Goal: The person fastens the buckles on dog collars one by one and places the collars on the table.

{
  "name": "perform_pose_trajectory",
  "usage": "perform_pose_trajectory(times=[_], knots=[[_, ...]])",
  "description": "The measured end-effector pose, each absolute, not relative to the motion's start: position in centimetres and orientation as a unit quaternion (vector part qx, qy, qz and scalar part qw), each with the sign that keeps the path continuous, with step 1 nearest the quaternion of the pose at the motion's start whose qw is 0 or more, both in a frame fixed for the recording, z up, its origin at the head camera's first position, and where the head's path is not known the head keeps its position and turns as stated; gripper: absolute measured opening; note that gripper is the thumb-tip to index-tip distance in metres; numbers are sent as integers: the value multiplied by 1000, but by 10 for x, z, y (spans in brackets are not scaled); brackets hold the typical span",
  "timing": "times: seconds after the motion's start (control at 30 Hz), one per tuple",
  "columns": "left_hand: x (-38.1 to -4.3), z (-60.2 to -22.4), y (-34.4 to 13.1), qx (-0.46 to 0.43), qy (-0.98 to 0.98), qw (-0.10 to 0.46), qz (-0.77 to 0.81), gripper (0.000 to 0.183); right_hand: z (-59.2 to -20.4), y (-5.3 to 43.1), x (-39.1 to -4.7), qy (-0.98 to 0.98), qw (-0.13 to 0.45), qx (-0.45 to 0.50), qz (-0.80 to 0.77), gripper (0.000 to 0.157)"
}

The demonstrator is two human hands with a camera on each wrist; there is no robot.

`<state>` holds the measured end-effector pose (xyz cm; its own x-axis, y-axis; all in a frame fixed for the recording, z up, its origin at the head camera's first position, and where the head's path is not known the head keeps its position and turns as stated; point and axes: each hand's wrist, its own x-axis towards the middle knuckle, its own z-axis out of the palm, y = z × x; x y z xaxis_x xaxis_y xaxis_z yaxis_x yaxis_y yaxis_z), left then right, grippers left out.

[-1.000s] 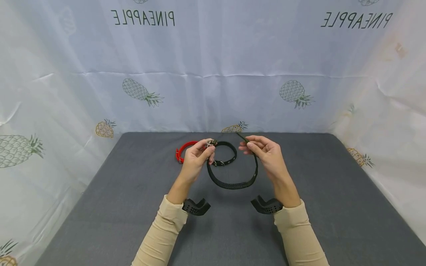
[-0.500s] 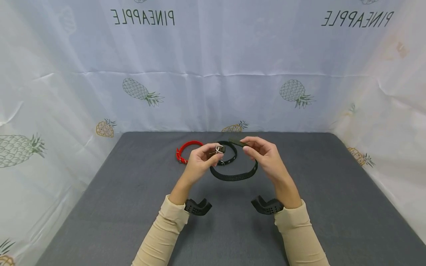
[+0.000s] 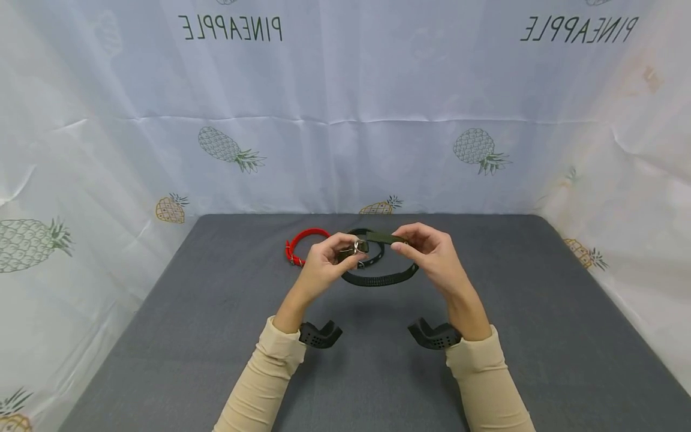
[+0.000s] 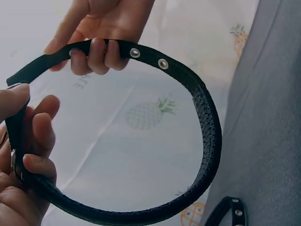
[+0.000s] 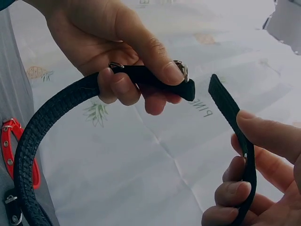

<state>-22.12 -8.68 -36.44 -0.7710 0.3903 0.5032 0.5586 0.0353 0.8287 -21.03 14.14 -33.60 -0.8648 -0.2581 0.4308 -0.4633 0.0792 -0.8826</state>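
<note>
A dark green-black collar (image 3: 380, 280) is held up in a loop between both hands. My left hand (image 3: 318, 267) pinches its buckle end, thumb on the strap beside the silver buckle (image 3: 358, 246). The right hand (image 3: 439, 258) pinches the strap near its free end (image 3: 382, 238), which points left toward the buckle. A small gap parts the strap tip from the buckle end in the right wrist view. Metal eyelets (image 4: 163, 63) dot the strap past the right fingers in the left wrist view, and a ribbed padded section (image 5: 40, 117) lines the loop.
On the grey table (image 3: 216, 336) behind the hands lie a red collar (image 3: 310, 232) and a black collar (image 3: 382, 252), the black one partly hidden by the held collar. A pineapple-print curtain (image 3: 345, 162) hangs behind and at both sides.
My left hand has shifted right and slightly down with the buckle end. The strap tip in the right hand has swung down to point left at it; the loop's lower part has risen.
</note>
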Motion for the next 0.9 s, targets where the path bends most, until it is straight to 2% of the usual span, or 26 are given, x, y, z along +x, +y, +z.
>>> perform_pose_trajectory(times=[0.2, 0.5, 0.9], knots=[[-221, -364, -86, -350, -740, 73, -569, 23, -335, 141, -209, -739, 78, 270, 612, 29], [-220, -364, -85, -356, -758, 74, -542, 22, -335, 146, -210, -744, 94, 284, 597, 19], [-221, -366, -85, -367, -761, 93, -526, 22, -334, 148, -209, -753, 87, 296, 581, 18]])
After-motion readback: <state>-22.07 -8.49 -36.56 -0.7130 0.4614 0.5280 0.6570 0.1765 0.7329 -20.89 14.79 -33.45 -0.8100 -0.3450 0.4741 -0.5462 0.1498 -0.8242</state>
